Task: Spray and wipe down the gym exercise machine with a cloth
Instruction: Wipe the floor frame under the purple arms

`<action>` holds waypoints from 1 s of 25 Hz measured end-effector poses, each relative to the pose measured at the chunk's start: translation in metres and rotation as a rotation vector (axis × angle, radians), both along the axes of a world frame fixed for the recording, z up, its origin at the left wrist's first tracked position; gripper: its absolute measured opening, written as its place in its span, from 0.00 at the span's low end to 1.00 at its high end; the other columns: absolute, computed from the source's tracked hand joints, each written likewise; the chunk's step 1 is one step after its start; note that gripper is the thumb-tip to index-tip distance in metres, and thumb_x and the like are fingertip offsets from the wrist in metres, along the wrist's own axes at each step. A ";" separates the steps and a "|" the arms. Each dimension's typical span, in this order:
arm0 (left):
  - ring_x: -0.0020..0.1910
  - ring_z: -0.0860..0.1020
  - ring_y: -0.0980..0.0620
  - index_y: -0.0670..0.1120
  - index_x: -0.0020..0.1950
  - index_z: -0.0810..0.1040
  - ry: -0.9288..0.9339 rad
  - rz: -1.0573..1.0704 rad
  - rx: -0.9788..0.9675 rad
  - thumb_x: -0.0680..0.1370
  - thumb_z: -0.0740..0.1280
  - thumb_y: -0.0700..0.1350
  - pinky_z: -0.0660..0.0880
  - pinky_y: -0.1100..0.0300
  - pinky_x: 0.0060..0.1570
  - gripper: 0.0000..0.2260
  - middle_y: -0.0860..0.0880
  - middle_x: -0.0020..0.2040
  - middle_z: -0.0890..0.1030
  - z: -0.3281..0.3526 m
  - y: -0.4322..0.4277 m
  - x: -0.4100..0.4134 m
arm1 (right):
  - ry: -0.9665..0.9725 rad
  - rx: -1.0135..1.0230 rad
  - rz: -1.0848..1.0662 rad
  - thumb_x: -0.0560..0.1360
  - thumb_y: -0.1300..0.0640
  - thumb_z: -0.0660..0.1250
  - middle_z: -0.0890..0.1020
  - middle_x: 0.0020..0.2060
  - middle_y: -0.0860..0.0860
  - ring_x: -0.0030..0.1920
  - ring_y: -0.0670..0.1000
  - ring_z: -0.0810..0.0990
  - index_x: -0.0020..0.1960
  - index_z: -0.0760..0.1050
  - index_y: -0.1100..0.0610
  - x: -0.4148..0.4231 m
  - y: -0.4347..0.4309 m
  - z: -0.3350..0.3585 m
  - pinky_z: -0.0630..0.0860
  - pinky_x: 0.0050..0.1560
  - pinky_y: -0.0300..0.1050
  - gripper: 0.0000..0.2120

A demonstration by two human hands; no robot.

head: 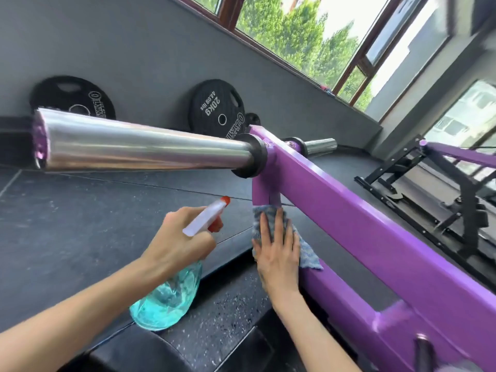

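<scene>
Two bare forearms reach in from the bottom edge of the view as a person cleans a purple weight machine beside a gym window. The left hand (pixel 174 245) is wrapped round the neck of a spray bottle (pixel 171 302) of blue-green liquid. It holds the bottle tilted over a speckled black pad (pixel 214 318), with the red-tipped nozzle (pixel 214 210) aimed up towards the frame. The right hand (pixel 279 253) lies flat, fingers straight. It presses a blue-grey cloth (pixel 308 253) against the lower bar of the purple frame (pixel 375 232), just below the joint where a chrome sleeve (pixel 139 142) juts out to the left. Part of the cloth hangs loose past the right edge of the hand.

Black weight plates (pixel 217 108) lean on the grey wall behind, and dark rubber mats (pixel 80 216) cover the floor.

The wipe appears to be under way on the lower bar. The cloth is pinned by pressure alone, not gripped, so a fast stroke or a snag at the joint could pull it free and drop it to the mats. With the nozzle so near the wiping hand, a squeeze now would probably wet the fingers. It could also mist the mats, leaving a slick patch underfoot.
</scene>
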State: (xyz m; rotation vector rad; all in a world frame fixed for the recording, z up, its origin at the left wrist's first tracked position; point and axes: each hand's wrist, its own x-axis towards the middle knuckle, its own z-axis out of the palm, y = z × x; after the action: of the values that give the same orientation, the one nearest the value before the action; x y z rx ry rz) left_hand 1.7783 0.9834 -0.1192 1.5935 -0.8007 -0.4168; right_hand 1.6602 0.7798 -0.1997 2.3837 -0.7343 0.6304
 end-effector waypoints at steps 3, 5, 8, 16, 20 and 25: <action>0.26 0.70 0.55 0.39 0.42 0.80 0.043 0.014 -0.037 0.57 0.61 0.42 0.68 0.69 0.25 0.18 0.51 0.30 0.77 -0.001 -0.001 0.001 | -0.308 0.304 -0.076 0.79 0.45 0.50 0.70 0.66 0.69 0.62 0.67 0.74 0.71 0.64 0.68 0.049 0.003 0.029 0.74 0.59 0.62 0.31; 0.24 0.70 0.57 0.39 0.42 0.80 0.064 0.005 -0.049 0.57 0.61 0.41 0.67 0.70 0.24 0.17 0.56 0.28 0.77 -0.003 -0.005 0.000 | -0.414 0.469 -0.144 0.79 0.46 0.52 0.72 0.64 0.70 0.62 0.67 0.74 0.69 0.65 0.71 0.067 0.012 0.040 0.73 0.61 0.63 0.31; 0.25 0.71 0.57 0.40 0.42 0.81 0.089 -0.019 -0.058 0.57 0.60 0.41 0.68 0.70 0.24 0.17 0.56 0.34 0.80 -0.005 -0.011 -0.001 | -0.184 0.238 -0.161 0.77 0.48 0.61 0.75 0.62 0.66 0.60 0.64 0.77 0.68 0.68 0.69 0.025 0.009 0.016 0.76 0.58 0.58 0.29; 0.32 0.73 0.51 0.51 0.39 0.80 0.073 -0.103 0.025 0.57 0.61 0.43 0.68 0.69 0.28 0.14 0.48 0.39 0.82 -0.021 -0.020 -0.020 | -0.270 0.511 -0.164 0.72 0.45 0.70 0.74 0.60 0.65 0.59 0.63 0.76 0.69 0.64 0.68 0.066 -0.004 0.045 0.74 0.58 0.54 0.36; 0.39 0.77 0.41 0.46 0.43 0.80 0.015 -0.165 0.090 0.57 0.61 0.44 0.74 0.57 0.37 0.17 0.45 0.37 0.81 -0.026 -0.035 -0.043 | -0.095 0.072 -0.278 0.64 0.45 0.76 0.76 0.61 0.60 0.59 0.60 0.77 0.69 0.67 0.61 -0.059 0.007 -0.001 0.73 0.60 0.53 0.40; 0.36 0.74 0.44 0.47 0.44 0.79 0.038 -0.312 0.123 0.56 0.62 0.43 0.77 0.48 0.40 0.18 0.45 0.41 0.81 -0.025 -0.047 -0.068 | -0.132 0.013 -0.440 0.59 0.46 0.80 0.78 0.57 0.62 0.56 0.63 0.78 0.67 0.68 0.61 -0.148 0.014 -0.007 0.75 0.57 0.58 0.42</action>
State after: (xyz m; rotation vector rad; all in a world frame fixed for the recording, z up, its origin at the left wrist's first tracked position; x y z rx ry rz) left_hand 1.7104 0.9362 -0.1437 1.5718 -1.0144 -0.7299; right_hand 1.5125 0.7937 -0.2063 2.1026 -1.2752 0.5956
